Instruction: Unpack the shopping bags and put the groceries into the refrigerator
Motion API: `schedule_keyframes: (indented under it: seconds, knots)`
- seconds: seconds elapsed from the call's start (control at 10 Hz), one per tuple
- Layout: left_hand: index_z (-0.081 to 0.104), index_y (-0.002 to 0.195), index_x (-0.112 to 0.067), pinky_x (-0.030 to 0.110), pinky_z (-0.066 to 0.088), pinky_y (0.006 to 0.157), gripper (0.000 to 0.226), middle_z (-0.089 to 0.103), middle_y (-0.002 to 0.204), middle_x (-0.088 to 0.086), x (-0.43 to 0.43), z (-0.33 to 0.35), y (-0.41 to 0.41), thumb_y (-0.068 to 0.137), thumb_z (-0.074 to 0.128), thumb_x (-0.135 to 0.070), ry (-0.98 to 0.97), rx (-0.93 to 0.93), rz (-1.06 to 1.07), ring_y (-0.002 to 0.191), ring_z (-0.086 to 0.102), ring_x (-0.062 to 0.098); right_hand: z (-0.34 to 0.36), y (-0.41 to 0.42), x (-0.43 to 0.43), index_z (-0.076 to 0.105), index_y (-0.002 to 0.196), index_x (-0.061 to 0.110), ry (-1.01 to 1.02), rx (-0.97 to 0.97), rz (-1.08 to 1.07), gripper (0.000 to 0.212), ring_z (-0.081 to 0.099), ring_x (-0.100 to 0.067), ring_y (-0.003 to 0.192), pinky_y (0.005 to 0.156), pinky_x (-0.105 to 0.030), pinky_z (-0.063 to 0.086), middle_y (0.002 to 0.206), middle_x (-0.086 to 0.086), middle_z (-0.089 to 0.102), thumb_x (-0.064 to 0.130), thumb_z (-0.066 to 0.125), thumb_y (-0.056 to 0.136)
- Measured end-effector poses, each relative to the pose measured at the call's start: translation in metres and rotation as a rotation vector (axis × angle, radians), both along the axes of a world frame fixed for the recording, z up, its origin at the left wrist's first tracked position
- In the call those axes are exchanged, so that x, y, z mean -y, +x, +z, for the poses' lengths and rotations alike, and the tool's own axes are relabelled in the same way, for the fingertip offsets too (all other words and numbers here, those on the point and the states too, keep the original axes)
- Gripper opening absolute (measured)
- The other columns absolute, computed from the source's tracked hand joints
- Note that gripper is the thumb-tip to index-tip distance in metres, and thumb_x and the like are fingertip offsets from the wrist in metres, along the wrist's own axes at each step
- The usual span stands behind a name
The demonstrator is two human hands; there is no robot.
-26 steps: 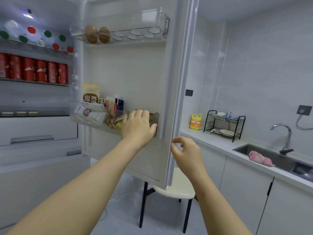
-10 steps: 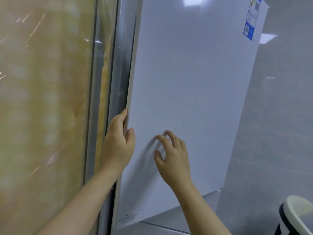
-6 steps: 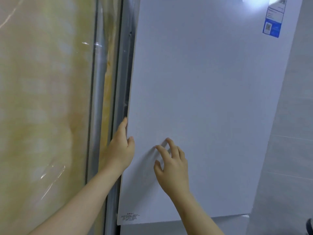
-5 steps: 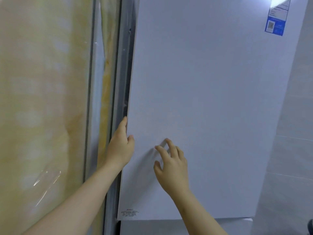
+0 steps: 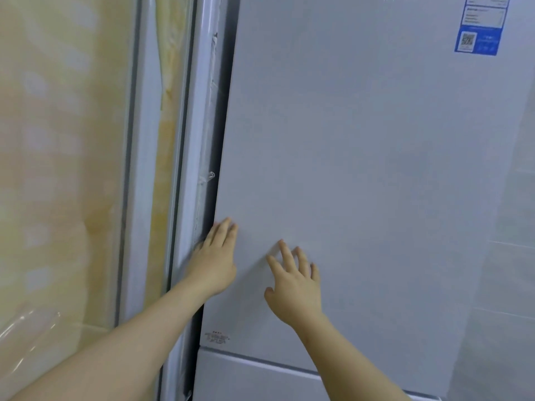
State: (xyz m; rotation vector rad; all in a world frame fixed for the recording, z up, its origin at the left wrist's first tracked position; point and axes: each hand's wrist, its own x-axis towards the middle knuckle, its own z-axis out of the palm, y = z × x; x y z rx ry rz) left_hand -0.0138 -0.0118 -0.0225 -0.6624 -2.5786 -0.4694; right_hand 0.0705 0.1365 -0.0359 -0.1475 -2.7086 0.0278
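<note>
Refrigerator door [image 5: 362,183] is being pressed by both hands, with nothing being grasped: the left hand [image 5: 215,261] is being laid flat, fingers straight, along the door's left edge beside the dark gap [image 5: 216,169], and the right hand [image 5: 292,282] is being spread open on the door face. The door is filling the middle and right of the view, above the lower drawer front [image 5: 260,377] and beside a yellow marbled panel [image 5: 58,169]. If the left fingertips are being left at that gap, they could be pinched; if the push is uneven, the seal may be left unseated.
</note>
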Motion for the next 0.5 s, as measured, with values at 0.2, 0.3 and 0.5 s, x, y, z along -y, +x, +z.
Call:
schedule_keyframes:
  seconds: [0.2, 0.3, 0.5]
  knots:
    - [-0.007, 0.15, -0.018, 0.042, 0.005, 0.118, 0.07, -0.016, 0.157, -0.005, 0.0, 0.004, 0.006, 0.095, 0.037, -0.018, -0.071, -0.065, 0.087, 0.145, -0.009, 0.016, -0.002, -0.001, 0.002, 0.014, 0.148, 0.031, -0.014, 0.011, 0.012, 0.062, -0.021, -0.028, 0.143, 0.116, -0.051, -0.005, 0.156, 0.005, -0.024, 0.028, 0.043, 0.094]
    - [-0.005, 0.15, -0.021, 0.044, -0.005, 0.117, 0.065, -0.015, 0.157, -0.004, 0.001, 0.001, 0.015, 0.097, 0.033, -0.02, -0.112, -0.113, 0.149, 0.144, -0.015, 0.018, 0.001, 0.002, 0.002, 0.009, 0.149, 0.035, -0.093, 0.021, 0.046, 0.066, -0.022, -0.027, 0.143, 0.117, -0.048, -0.005, 0.156, 0.004, -0.022, 0.032, 0.044, 0.093]
    - [-0.009, 0.149, -0.025, 0.042, -0.006, 0.117, 0.071, -0.02, 0.156, -0.002, -0.002, -0.012, 0.023, 0.095, 0.036, -0.019, -0.14, -0.123, 0.125, 0.143, -0.019, 0.019, 0.001, 0.024, -0.009, 0.011, 0.148, 0.039, -0.223, -0.068, 0.111, 0.065, -0.01, -0.02, 0.145, 0.117, -0.04, 0.002, 0.158, 0.007, -0.011, 0.036, 0.045, 0.094]
